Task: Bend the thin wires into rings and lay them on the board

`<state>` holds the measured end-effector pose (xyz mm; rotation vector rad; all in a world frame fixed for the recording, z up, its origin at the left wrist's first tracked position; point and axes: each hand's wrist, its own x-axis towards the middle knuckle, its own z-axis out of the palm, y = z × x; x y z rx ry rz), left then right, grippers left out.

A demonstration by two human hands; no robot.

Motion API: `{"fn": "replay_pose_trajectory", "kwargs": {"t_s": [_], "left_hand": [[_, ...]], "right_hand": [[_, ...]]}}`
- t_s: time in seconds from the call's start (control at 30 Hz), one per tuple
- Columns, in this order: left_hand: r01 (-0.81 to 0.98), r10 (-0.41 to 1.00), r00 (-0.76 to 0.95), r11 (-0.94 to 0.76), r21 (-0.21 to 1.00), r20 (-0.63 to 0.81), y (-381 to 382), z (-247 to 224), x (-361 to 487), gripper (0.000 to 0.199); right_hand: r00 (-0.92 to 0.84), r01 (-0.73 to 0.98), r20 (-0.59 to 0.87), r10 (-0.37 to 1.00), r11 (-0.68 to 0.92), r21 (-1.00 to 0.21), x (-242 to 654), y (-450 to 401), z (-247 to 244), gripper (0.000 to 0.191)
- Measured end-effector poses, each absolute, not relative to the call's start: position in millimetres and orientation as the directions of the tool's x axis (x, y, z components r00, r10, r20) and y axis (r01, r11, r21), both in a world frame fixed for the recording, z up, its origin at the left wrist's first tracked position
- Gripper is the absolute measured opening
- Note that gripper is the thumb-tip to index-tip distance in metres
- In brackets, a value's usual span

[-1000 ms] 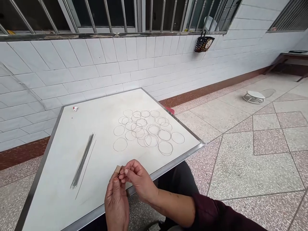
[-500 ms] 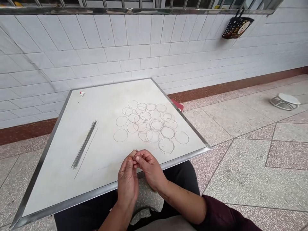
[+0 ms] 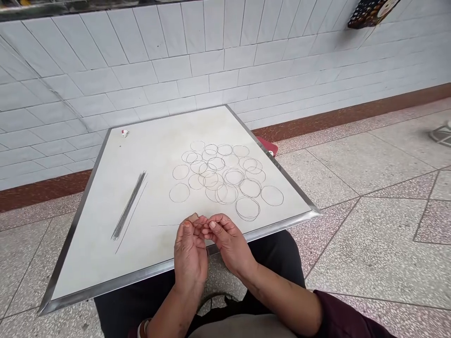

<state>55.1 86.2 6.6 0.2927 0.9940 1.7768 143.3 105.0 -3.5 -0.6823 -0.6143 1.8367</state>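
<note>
Basically mid wire-handling, left hand (image 3: pixel 190 256) and right hand (image 3: pixel 233 245) both pinch one thin wire (image 3: pixel 168 225) between them, wire bundle (image 3: pixel 128 206) left of grip, rings (image 3: pixel 224 176) beyond; next move probably needs steady, even pinching.

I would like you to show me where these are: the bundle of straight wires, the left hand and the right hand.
Bundle of straight wires (image 3: pixel 128 206): head view, middle of its length.
Left hand (image 3: pixel 191 256): head view, middle of the hand.
Right hand (image 3: pixel 231 241): head view, middle of the hand.
</note>
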Motion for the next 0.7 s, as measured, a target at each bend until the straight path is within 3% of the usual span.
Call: {"fn": "replay_pose_trajectory", "kwargs": {"t_s": [0.43, 0.7], "left_hand": [[-0.645, 0.822, -0.544, -0.281, 0.710, -0.169, 69.0, 21.6, 36.8, 0.017], [-0.690, 0.824, -0.522, -0.256, 0.677, -0.220, 56.2, 29.9, 35.6, 0.017]], "right_hand": [[-0.237, -0.649, -0.091, 0.967, -0.227, -0.726, 117.2, 86.4, 2.5, 0.023], [-0.144, -0.801, -0.107, 0.984, -0.179, -0.572, 111.1, 74.3, 17.4, 0.017]]}}
